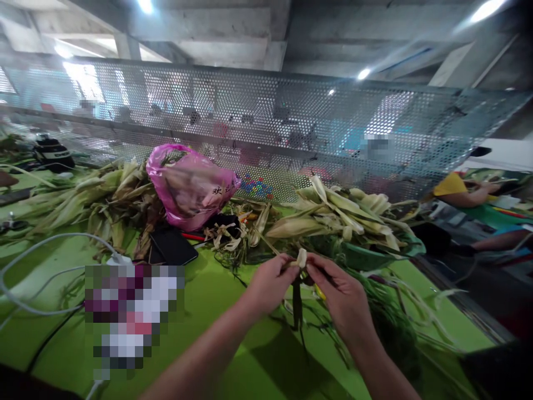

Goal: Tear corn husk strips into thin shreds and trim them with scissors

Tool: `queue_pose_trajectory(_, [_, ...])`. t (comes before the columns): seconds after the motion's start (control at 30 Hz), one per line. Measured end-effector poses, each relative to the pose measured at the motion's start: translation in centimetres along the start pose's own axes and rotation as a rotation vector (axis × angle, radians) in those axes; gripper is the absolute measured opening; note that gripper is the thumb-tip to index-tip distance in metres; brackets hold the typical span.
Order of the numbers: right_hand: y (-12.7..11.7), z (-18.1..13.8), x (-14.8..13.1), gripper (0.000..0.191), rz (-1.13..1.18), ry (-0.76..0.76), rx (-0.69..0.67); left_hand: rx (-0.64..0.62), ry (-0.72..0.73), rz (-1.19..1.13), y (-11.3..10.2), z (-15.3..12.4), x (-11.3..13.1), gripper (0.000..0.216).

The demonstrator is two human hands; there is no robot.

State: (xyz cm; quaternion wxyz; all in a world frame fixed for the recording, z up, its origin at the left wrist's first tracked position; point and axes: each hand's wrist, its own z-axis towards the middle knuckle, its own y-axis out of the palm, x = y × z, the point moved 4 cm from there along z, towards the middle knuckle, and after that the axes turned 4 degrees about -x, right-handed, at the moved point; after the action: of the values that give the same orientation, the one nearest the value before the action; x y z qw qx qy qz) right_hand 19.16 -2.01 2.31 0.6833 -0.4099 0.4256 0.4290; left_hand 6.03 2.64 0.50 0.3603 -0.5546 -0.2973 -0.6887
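Note:
Between my two hands is a small folded piece of pale corn husk [302,258], with a dark strip [297,305] hanging below it. My left hand [272,283] pinches the husk from the left, thumb and fingers pressed together. From the other side my right hand [339,291] grips the same piece, its thumb close to the left one. The fingertips partly hide how the husk is folded. Just beyond my hands, pale corn husks [333,214] lie heaped in a green basin [412,249]. Dark green strands [387,311] spread beside my right forearm.
A pink plastic bag [195,189] stands on the green table [200,344], with more husks [112,194] to its left. A dark phone [174,245] and white cables [45,241] lie at left. A perforated metal screen [258,128] rises behind. Another person's arm [470,194] shows at right.

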Motion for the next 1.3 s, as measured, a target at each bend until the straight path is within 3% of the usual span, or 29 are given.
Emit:
queue_pose_trajectory(0.23, [0.3, 0.1, -0.3, 0.020, -0.030, -0.024, -0.011, 0.082, -0.100, -0.430, 0.2, 0.0, -0.4, 0.035])
queue_pose_trajectory(0.33, [0.3, 0.0, -0.5, 0.021, -0.030, 0.013, -0.037, 0.107, -0.149, -0.511, 0.2, -0.3, -0.5, 0.038])
queue_pose_trajectory(0.5, [0.0, 0.3, -0.4, 0.024, -0.088, 0.069, -0.085, 0.092, -0.181, -0.492, -0.3, -0.4, -0.5, 0.037])
queue_pose_trajectory(0.7, [-0.2, 0.6, -0.2, 0.021, -0.154, 0.022, -0.117, 0.018, -0.142, -0.397, -0.7, -0.1, 0.0, 0.037])
queue_pose_trajectory(1.1, [0.6, 0.1, -0.1, 0.023, 0.045, 0.112, -0.240, -0.044, -0.146, -0.287, -0.8, -0.1, 0.2, 0.037])
queue_pose_trajectory(1.2, [0.6, 0.2, 0.0, 0.024, -0.022, 0.089, -0.239, -0.027, -0.128, -0.130, -1.1, 0.1, 0.0, 0.033])
queue_pose_trajectory(1.3, [0.4, 0.3, -0.1, 0.023, -0.055, 0.098, -0.231, 0.013, -0.135, -0.120, -1.3, 0.1, -0.2, 0.028])
